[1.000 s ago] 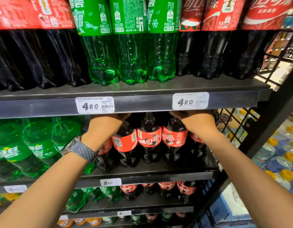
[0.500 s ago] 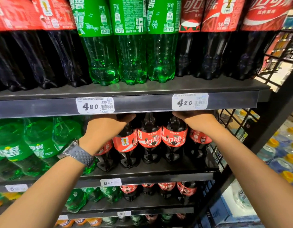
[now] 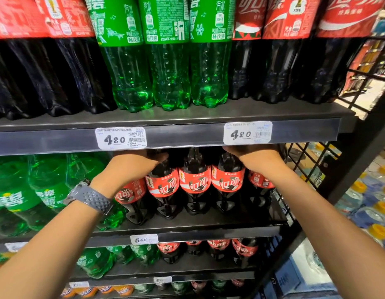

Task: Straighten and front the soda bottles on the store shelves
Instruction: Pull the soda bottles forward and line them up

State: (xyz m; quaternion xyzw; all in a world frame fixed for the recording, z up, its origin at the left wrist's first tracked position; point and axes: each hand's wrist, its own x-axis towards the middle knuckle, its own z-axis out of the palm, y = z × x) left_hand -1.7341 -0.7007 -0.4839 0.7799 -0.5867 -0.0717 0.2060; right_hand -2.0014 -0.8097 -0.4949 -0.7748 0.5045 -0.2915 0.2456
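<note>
Centre of frame, middle shelf (image 3: pixel 219 231): five dark cola bottles (image 3: pixel 194 182) with red labels stand upright in a row. Left hand (image 3: pixel 131 169), with a watch (image 3: pixel 90 197), curls round a neck at left. Right hand (image 3: pixel 258 158) covers the rightmost top; its fingers are hidden, so the grip is indeterminate.

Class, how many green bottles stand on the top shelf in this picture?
3. Side by side on the top shelf: the left green bottle, the middle green bottle, the right green bottle. More may be hidden behind them.
</note>
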